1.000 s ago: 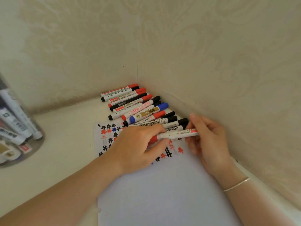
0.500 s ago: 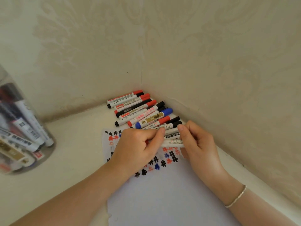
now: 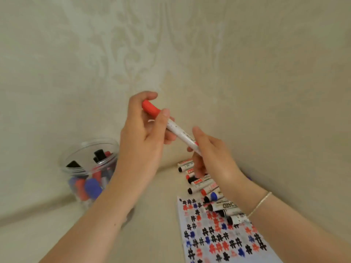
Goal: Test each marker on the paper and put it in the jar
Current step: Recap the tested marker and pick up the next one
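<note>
A white marker with a red cap (image 3: pixel 175 128) is raised in the air between both hands. My left hand (image 3: pixel 142 137) grips its red cap end, thumb and fingers curled round it. My right hand (image 3: pixel 210 154) pinches the other end of the white barrel. A clear plastic jar (image 3: pixel 89 168) stands at the left, holding several capped markers. A row of markers (image 3: pixel 207 190) lies along the wall below my right hand. The white paper (image 3: pixel 218 238), covered with black, red and blue test marks, lies at the lower right.
Patterned cream walls meet in a corner behind the hands. The pale surface runs between the jar and the paper. A thin bracelet (image 3: pixel 260 205) circles my right wrist.
Both hands have lifted the red-capped marker from the paper up into the air. The view has swung left and up, so the jar now stands nearer the middle.
</note>
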`<state>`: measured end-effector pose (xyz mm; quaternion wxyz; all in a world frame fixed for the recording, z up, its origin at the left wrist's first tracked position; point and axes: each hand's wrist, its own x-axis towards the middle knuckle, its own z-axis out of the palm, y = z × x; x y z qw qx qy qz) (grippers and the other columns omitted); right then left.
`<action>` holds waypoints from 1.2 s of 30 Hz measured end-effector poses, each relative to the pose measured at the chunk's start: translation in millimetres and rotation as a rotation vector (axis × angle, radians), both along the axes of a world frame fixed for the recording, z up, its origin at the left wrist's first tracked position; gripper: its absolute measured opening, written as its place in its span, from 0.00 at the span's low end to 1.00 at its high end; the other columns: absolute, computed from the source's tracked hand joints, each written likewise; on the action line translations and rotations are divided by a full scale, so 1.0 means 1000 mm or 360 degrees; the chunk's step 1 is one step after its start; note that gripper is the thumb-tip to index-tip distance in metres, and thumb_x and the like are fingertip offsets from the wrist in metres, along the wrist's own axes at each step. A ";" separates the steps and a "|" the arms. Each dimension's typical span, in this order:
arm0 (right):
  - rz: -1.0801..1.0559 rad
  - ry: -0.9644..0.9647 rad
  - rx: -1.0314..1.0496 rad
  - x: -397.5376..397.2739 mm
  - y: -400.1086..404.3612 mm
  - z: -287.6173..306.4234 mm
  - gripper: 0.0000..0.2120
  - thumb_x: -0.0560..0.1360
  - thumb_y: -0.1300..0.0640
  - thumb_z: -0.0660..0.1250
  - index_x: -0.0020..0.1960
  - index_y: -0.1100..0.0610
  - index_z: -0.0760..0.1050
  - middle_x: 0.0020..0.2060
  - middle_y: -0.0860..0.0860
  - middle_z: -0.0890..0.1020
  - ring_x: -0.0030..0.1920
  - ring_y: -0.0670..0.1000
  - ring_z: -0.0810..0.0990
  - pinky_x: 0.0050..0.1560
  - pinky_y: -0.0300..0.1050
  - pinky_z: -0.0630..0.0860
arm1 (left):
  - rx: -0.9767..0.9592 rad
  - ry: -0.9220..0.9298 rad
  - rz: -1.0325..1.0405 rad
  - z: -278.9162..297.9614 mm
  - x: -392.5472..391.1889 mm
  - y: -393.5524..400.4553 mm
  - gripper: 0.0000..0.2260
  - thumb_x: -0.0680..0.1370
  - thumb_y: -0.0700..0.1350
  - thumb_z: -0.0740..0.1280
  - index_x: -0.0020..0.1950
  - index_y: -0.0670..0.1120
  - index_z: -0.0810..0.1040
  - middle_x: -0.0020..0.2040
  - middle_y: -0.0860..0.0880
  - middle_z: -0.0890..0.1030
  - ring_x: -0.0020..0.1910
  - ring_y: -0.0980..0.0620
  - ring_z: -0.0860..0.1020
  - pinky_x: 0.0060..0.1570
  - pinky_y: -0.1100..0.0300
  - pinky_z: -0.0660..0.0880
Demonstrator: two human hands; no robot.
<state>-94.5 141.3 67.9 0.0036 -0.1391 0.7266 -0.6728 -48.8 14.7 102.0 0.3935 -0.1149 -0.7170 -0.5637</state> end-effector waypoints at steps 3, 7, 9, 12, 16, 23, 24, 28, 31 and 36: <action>0.0070 0.0327 0.0741 -0.015 -0.026 -0.005 0.16 0.80 0.49 0.56 0.46 0.60 0.73 0.31 0.54 0.78 0.33 0.57 0.79 0.37 0.48 0.75 | -0.0314 0.0328 0.0505 0.026 0.016 -0.037 0.11 0.81 0.43 0.59 0.62 0.54 0.66 0.39 0.52 0.79 0.32 0.54 0.77 0.37 0.57 0.75; 0.0024 0.0741 0.2078 -0.037 -0.043 -0.042 0.15 0.76 0.64 0.56 0.63 0.57 0.67 0.57 0.55 0.74 0.56 0.57 0.74 0.53 0.50 0.72 | -0.0546 0.0347 0.1006 0.049 0.023 -0.077 0.12 0.80 0.43 0.55 0.64 0.50 0.65 0.36 0.47 0.78 0.32 0.51 0.75 0.37 0.50 0.72; -0.0151 0.0707 0.2422 -0.041 -0.050 -0.061 0.18 0.74 0.64 0.62 0.64 0.60 0.69 0.59 0.61 0.73 0.58 0.63 0.75 0.56 0.57 0.72 | -0.0678 0.0310 0.1180 0.053 0.024 -0.092 0.11 0.80 0.43 0.55 0.62 0.49 0.65 0.33 0.48 0.77 0.30 0.49 0.75 0.36 0.50 0.72; -0.0247 0.0627 0.2602 -0.053 -0.057 -0.078 0.14 0.61 0.69 0.74 0.46 0.68 0.80 0.42 0.73 0.78 0.38 0.71 0.80 0.36 0.70 0.76 | -0.0945 0.0194 0.1321 0.053 0.024 -0.106 0.09 0.80 0.43 0.54 0.60 0.49 0.65 0.27 0.52 0.72 0.26 0.50 0.73 0.31 0.54 0.69; -0.0212 0.0892 0.2751 -0.058 -0.058 -0.074 0.18 0.75 0.75 0.52 0.62 0.68 0.71 0.59 0.66 0.76 0.58 0.63 0.79 0.51 0.55 0.78 | -0.1356 -0.0267 0.1232 0.043 0.018 -0.116 0.06 0.80 0.47 0.53 0.56 0.50 0.63 0.33 0.52 0.74 0.29 0.47 0.74 0.33 0.53 0.70; 0.0201 0.0895 0.2672 -0.075 -0.059 -0.076 0.17 0.78 0.68 0.56 0.66 0.61 0.68 0.65 0.58 0.70 0.65 0.57 0.70 0.61 0.49 0.71 | -0.1463 -0.0957 0.0794 0.027 0.001 -0.125 0.06 0.80 0.47 0.56 0.47 0.48 0.71 0.42 0.49 0.77 0.41 0.49 0.77 0.45 0.49 0.75; 0.0219 0.0897 0.2678 -0.077 -0.060 -0.077 0.17 0.78 0.68 0.56 0.65 0.61 0.69 0.64 0.58 0.70 0.64 0.57 0.70 0.61 0.49 0.70 | -0.1511 -0.1034 0.0775 0.025 -0.001 -0.124 0.08 0.80 0.46 0.56 0.47 0.47 0.72 0.43 0.49 0.75 0.43 0.49 0.76 0.47 0.50 0.74; 0.0281 0.1036 0.2734 -0.079 -0.058 -0.078 0.16 0.78 0.68 0.55 0.64 0.62 0.70 0.63 0.59 0.71 0.64 0.59 0.71 0.61 0.51 0.69 | -0.1484 -0.1062 0.0812 0.020 -0.005 -0.124 0.04 0.77 0.46 0.64 0.48 0.50 0.70 0.46 0.51 0.72 0.45 0.49 0.76 0.47 0.53 0.74; 0.0388 0.1194 0.2747 -0.081 -0.053 -0.080 0.15 0.78 0.66 0.56 0.62 0.60 0.72 0.61 0.58 0.74 0.61 0.58 0.72 0.60 0.51 0.69 | -0.1379 -0.1101 0.0783 0.015 -0.006 -0.123 0.13 0.70 0.46 0.70 0.47 0.49 0.67 0.43 0.50 0.75 0.43 0.48 0.76 0.44 0.53 0.74; 0.0448 0.1379 0.2761 -0.079 -0.054 -0.081 0.13 0.78 0.66 0.57 0.60 0.61 0.73 0.59 0.59 0.76 0.61 0.59 0.71 0.60 0.52 0.66 | -0.1533 -0.1239 0.0768 0.016 -0.009 -0.122 0.07 0.70 0.50 0.70 0.34 0.52 0.75 0.41 0.49 0.81 0.43 0.49 0.79 0.44 0.56 0.76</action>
